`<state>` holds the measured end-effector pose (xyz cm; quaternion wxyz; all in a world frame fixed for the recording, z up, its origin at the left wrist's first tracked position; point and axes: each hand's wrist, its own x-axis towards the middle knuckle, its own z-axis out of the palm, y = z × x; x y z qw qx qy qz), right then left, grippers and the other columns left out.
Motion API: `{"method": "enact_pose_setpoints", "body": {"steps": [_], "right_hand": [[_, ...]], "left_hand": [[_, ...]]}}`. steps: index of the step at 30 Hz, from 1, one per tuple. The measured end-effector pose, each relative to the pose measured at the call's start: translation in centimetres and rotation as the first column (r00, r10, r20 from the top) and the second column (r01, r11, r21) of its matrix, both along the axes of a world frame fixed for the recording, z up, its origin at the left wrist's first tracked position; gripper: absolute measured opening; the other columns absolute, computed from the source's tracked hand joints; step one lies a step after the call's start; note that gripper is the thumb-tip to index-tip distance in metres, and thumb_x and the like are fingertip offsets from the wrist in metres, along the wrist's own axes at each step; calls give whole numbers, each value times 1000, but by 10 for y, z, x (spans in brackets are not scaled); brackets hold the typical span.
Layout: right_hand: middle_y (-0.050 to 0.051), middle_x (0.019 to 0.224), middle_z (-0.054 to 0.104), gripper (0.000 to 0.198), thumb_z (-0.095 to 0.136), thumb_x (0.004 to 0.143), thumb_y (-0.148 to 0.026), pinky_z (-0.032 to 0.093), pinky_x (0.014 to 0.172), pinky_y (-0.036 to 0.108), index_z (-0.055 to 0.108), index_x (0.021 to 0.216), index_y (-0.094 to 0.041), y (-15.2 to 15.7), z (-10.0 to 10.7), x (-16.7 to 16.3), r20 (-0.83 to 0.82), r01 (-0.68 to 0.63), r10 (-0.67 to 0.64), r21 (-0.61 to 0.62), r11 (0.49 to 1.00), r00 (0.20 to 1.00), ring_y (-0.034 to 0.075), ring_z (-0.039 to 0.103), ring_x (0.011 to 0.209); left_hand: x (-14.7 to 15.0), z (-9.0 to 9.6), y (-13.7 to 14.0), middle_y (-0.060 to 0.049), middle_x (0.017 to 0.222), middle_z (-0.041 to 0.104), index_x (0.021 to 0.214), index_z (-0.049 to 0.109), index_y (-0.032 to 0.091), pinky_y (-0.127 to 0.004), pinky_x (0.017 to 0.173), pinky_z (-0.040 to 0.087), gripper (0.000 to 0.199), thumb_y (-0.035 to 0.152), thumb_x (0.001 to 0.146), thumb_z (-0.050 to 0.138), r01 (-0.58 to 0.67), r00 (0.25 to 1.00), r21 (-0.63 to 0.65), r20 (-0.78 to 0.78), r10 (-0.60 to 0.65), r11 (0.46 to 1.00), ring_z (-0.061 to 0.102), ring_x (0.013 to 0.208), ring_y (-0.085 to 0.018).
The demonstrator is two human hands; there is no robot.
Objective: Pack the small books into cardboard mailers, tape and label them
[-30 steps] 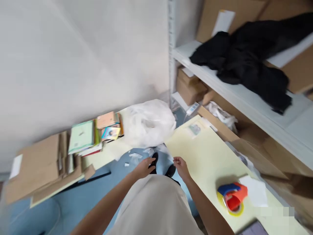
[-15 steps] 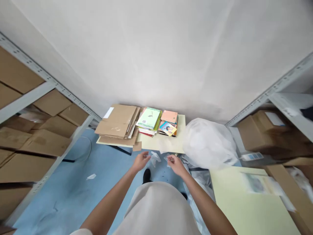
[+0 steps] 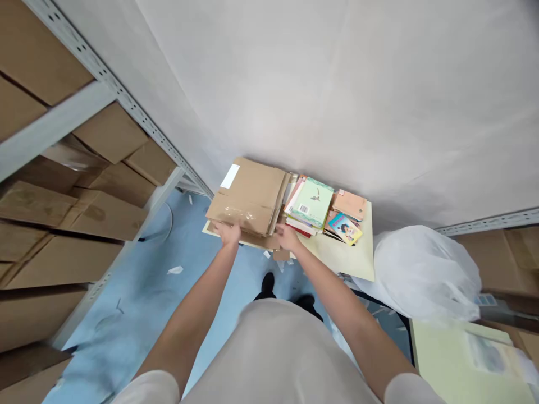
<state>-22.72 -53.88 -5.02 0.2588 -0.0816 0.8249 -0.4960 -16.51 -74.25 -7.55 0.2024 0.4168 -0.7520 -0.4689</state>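
Head view: a stack of flattened cardboard boxes (image 3: 254,188) lies on the left part of a pale yellow table (image 3: 332,253), which stands near a light wall (image 3: 311,106). The top sheet carries a white label (image 3: 229,175), its print too small to read, and glossy clear tape (image 3: 240,214) near its front edge. The left hand (image 3: 228,233) is at the front edge of the stack, thumb raised and the other fingers partly hidden against the cardboard. The right hand (image 3: 287,237) is at the near right corner, its fingers loosely bent. I cannot tell whether either hand has a firm hold.

Just right of the cardboard is a pile of books topped by a pale green book (image 3: 314,197), with a white barcode patch (image 3: 303,209) and a small dark figure on its cover. Beside it sits a salmon-pink book (image 3: 351,203), and in front of that a blue-and-yellow booklet (image 3: 346,229) with a cartoon character; its lettering is not legible. A bulging white plastic bag (image 3: 425,272) stands just beyond the table's right end, near a second yellow table (image 3: 446,359). At left, metal shelving (image 3: 90,98) holds brown cartons (image 3: 71,261). White scraps (image 3: 175,270) lie on the blue floor (image 3: 147,306).
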Motion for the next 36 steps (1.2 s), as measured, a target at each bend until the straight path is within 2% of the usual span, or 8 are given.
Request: {"method": "enact_pose_setpoints", "body": {"steps": [3, 8, 15, 21, 25, 30, 34, 36], "right_hand": [[8, 106, 69, 41, 60, 70, -12, 51, 83, 34, 62, 111, -17, -26, -6, -20, 40, 54, -53, -28, 998, 998, 19, 66, 89], [9, 108, 68, 34, 59, 70, -13, 50, 87, 32, 63, 103, -16, -48, -10, -30, 79, 143, -138, -69, 987, 987, 17, 64, 97], [6, 96, 68, 24, 57, 69, -17, 49, 83, 31, 59, 93, -17, -51, -9, -29, 50, 266, -265, -12, 964, 963, 15, 62, 87], [1, 73, 66, 12, 57, 68, -22, 49, 66, 28, 60, 77, -16, -46, 3, -8, 53, 213, -213, 0, 977, 976, 13, 59, 65], [1, 64, 66, 12, 66, 65, -25, 48, 61, 28, 63, 72, -16, -42, 16, 12, 71, 95, -92, -36, 995, 993, 16, 60, 62], [3, 74, 68, 18, 67, 68, -27, 49, 72, 32, 67, 84, -18, -17, 43, 16, -37, 22, -26, -85, 996, 999, 16, 62, 71], [7, 97, 67, 32, 63, 72, -29, 50, 73, 34, 64, 102, -19, 34, 71, 8, -276, 109, -136, -109, 988, 952, 16, 62, 75], [10, 113, 61, 41, 64, 73, -32, 51, 75, 36, 60, 111, -21, 67, 87, 9, -339, 198, -232, -133, 971, 912, 20, 61, 87]], "left_hand": [[-7, -2, -39, -29, 148, 14, 141, 14, 8, -50, 114, 18, 92, 36, 71, 67, -166, 979, 1, 119, 165, 986, 13, 142, -34], [-12, -1, -79, -24, 124, 51, 123, 45, 9, -49, 104, 35, 58, 29, 72, 64, -185, 963, 57, 208, 170, 981, 48, 123, -33], [-6, 8, -80, -15, 106, 57, 99, 54, 16, -48, 99, 37, 32, 26, 70, 63, -240, 961, 13, 144, 236, 971, 51, 114, -29], [-1, 24, -82, 1, 73, 53, 88, 48, 18, -28, 70, 48, 11, 22, 78, 49, -229, 971, 94, -44, 234, 969, 54, 66, -12], [3, 44, -87, 3, 71, 49, 84, 46, 19, -23, 68, 45, 7, 18, 77, 48, -232, 952, 76, -189, 242, 970, 50, 65, -9], [14, 82, -106, 3, 70, 49, 81, 48, 18, -21, 63, 42, 6, 20, 76, 51, -188, 912, 0, -370, 175, 982, 48, 62, -8], [18, 119, -123, 4, 68, 53, 79, 52, 17, -19, 59, 41, 12, 24, 72, 59, -63, 854, -69, -519, 18, 996, 48, 59, -7], [14, 138, -121, 4, 67, 55, 77, 54, 17, -18, 56, 39, 17, 27, 68, 65, 72, 809, -65, -579, -96, 995, 48, 57, -7]]}}
